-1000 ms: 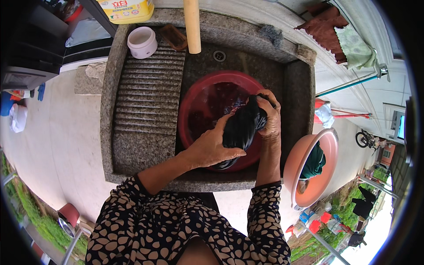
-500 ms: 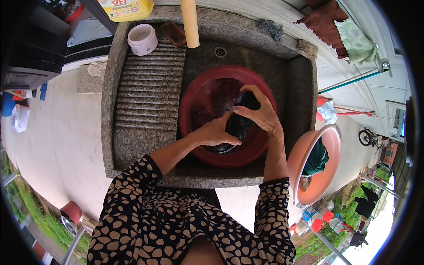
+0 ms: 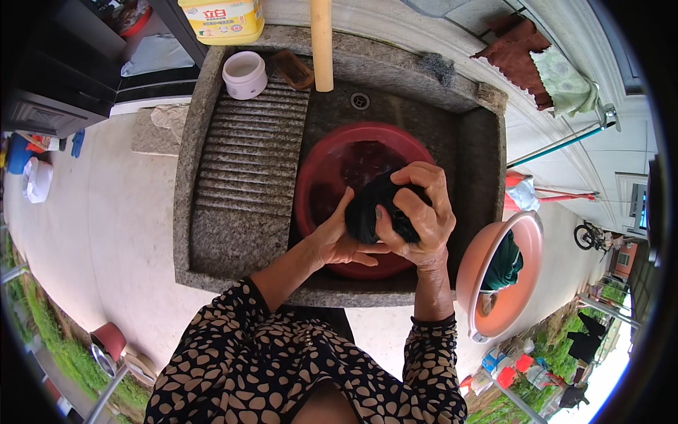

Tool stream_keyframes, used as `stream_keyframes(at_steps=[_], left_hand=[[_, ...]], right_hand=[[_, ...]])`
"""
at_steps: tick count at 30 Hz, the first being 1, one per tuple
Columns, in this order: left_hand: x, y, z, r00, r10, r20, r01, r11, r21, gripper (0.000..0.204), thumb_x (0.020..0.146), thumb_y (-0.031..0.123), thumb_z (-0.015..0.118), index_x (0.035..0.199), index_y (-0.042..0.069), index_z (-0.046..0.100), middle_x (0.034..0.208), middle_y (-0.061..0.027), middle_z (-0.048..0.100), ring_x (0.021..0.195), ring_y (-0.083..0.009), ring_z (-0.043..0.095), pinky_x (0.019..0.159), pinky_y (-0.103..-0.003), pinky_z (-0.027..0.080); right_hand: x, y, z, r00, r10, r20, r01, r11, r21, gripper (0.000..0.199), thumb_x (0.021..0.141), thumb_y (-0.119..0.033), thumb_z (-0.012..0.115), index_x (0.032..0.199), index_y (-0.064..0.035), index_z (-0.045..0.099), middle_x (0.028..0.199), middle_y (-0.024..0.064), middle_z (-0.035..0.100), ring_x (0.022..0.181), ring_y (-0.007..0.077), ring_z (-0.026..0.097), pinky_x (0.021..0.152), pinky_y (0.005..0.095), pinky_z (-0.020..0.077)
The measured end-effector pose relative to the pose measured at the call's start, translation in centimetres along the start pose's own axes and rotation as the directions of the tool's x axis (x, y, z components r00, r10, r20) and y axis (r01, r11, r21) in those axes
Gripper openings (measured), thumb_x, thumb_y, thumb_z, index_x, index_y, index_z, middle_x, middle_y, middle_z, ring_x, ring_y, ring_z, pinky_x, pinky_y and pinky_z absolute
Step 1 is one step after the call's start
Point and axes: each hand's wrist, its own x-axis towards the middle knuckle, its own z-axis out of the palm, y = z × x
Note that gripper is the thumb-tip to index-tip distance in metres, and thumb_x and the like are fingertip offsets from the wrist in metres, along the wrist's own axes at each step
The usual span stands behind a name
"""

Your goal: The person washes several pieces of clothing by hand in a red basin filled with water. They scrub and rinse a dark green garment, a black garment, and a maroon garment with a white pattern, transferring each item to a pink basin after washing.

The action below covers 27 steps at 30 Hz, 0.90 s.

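Note:
A wet, dark bunched cloth (image 3: 374, 205) is between my two hands, above the red basin (image 3: 305, 177). My left hand (image 3: 342, 240) cups it from the left and below, the thumb up along its side. My right hand (image 3: 427, 219) grips it from the right with bent fingers over the top. The basin holds dark, reddish-looking water and stands in the stone sink (image 3: 339, 298). Most of the water's right part is hidden by the cloth and hands.
Left of the basin lies a ribbed stone washboard (image 3: 244, 159), with a white tub (image 3: 245, 76) and a brown brush (image 3: 292, 69) at its far end. A wooden stick (image 3: 321, 46) and yellow jug (image 3: 222, 21) are behind. An orange basin (image 3: 526, 275) with green cloth (image 3: 503, 261) stands right.
The cloth has been gathered from a longer twisted shape into a rounder bunch. My right hand has moved down and curled over it; the left has turned palm-up beneath it. The view has shifted slightly.

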Motion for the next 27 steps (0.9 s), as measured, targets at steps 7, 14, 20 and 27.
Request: stream_keyframes(at_steps=[7,14,20,27], left_hand=[[0.4,0.0,3.8,0.925,0.35,-0.144,-0.375,0.902,-0.212,0.033,0.085,0.021,0.052,0.112,0.002,0.053,0.11,-0.0144,0.059,0.104,-0.0246,0.059,0.088,-0.043,0.052],[1.3,4.2,7.0,0.753,0.657,-0.017,-0.631,0.73,0.261,0.033,0.074,-0.004,0.05,0.108,-0.002,0.053,0.11,-0.0189,0.059,0.11,-0.0326,0.055,0.096,-0.044,0.048],[0.1,5.2,10.9,0.716,0.593,0.369,-0.641,0.349,0.684,0.044,0.069,-0.009,0.053,0.111,0.0,0.048,0.114,-0.0191,0.056,0.115,-0.0311,0.052,0.101,-0.045,0.042],[-0.2,6.5,14.8,0.763,0.279,0.584,-0.582,-0.097,0.807,0.04,0.065,-0.009,0.059,0.102,0.002,0.053,0.107,-0.013,0.059,0.11,-0.0228,0.054,0.099,-0.037,0.04]], right_hand=[[-1.3,-1.4,-0.9,0.96,0.098,-0.263,-0.1,0.995,0.006,0.025,0.064,-0.001,0.068,0.082,-0.0012,0.051,0.088,0.0141,0.061,0.08,0.0296,0.059,0.074,0.0376,0.0486],[-5.0,1.1,-1.9,0.311,0.923,-0.226,-0.351,0.333,0.875,0.005,0.08,-0.002,0.056,0.085,-0.0014,0.055,0.083,0.0072,0.061,0.074,0.0124,0.055,0.07,0.0251,0.046],[-7.2,6.3,0.3,0.204,0.95,0.238,-0.135,-0.213,0.968,0.004,0.08,-0.005,0.057,0.084,-0.0034,0.058,0.078,0.0051,0.058,0.071,0.0164,0.059,0.065,0.0304,0.0513],[-4.7,7.9,-0.6,0.356,0.842,0.406,-0.308,-0.304,0.901,0.003,0.079,-0.006,0.058,0.08,-0.0031,0.059,0.076,0.0068,0.059,0.067,0.0164,0.06,0.062,0.0323,0.0525]])
